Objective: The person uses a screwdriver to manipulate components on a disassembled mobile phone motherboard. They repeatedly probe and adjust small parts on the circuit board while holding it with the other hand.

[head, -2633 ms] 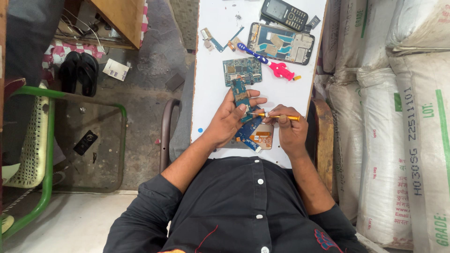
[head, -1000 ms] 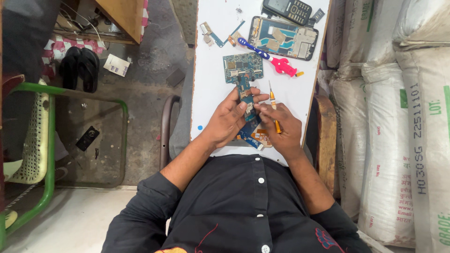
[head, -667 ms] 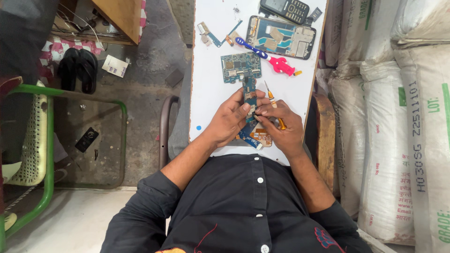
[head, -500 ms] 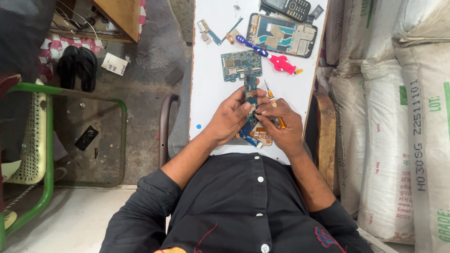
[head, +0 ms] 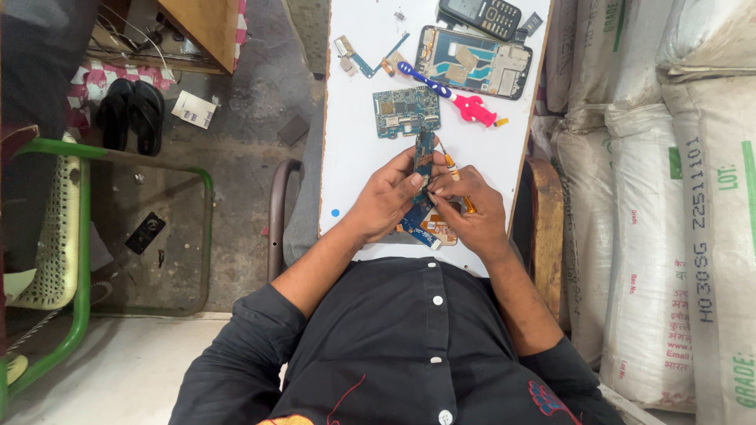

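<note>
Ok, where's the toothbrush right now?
Head view: the toothbrush lies on the white table, between the opened phone frame and green circuit board.

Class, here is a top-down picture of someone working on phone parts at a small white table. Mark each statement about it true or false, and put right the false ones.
1. The left hand holds a narrow circuit board. True.
2. The right hand holds a hammer. False: it holds a small screwdriver with an orange handle.
3. A toothbrush with a pink handle lies on the white table. True.
4. The opened phone frame lies on the floor. False: it lies at the far end of the table.
5. Black sandals lie on the floor to the left. True.
</note>
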